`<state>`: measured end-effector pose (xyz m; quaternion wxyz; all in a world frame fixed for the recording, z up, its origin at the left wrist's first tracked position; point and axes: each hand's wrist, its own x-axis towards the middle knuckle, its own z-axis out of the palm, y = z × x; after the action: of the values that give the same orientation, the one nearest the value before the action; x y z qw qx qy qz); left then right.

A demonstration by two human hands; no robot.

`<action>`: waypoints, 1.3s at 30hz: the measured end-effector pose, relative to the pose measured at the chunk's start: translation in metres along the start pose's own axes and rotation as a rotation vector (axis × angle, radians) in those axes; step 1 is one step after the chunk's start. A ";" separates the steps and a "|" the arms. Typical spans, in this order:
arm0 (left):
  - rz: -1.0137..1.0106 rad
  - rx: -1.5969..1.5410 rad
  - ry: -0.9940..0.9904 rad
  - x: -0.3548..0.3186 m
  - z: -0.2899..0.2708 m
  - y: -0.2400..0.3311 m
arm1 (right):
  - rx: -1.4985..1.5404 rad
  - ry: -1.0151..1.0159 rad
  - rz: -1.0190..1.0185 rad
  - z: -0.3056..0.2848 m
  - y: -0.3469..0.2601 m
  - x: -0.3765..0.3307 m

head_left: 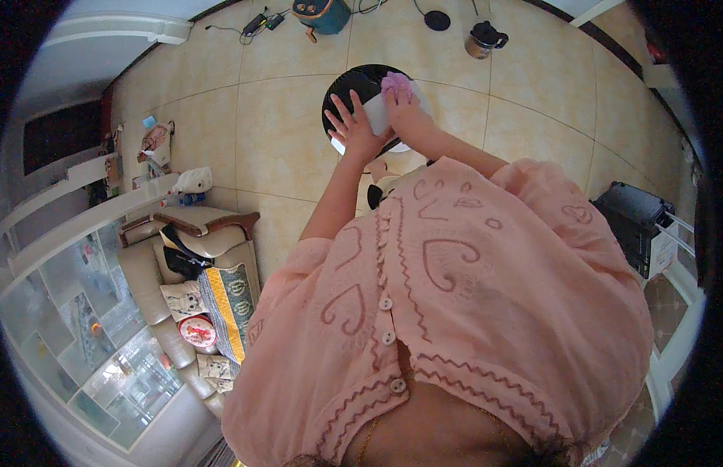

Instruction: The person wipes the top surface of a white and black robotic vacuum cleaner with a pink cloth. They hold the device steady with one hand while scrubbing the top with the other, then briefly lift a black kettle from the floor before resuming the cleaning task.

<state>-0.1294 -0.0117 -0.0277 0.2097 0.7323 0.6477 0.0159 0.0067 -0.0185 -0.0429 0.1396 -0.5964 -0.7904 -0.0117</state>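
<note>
In front of me a round appliance-like object [364,79], black on top with a white side, rises from the tiled floor; its exact kind I cannot tell. My left hand [354,129] lies against its black and white surface with fingers spread. Bunched under my right hand [408,117] is a pink-purple cloth [396,83], pressed on the white part near the far right edge. Both forearms reach forward from my pink sleeves. The lower part of the object is partly hidden by my hands and wrists.
Beyond it on the tiles [291,117] stand a dark green appliance [321,15] with cables, a black disc [437,20] and a jug with a black handle [481,43]. A cushioned sofa [147,280] is at left, a black box [630,212] at right.
</note>
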 end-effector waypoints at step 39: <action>0.097 0.013 0.114 0.000 0.011 -0.011 | 0.203 0.002 0.172 0.038 0.000 0.002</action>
<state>-0.1360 -0.0137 -0.0414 0.1670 0.7622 0.6223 0.0635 -0.0013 -0.0099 -0.0791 0.2005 -0.6447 -0.7333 0.0795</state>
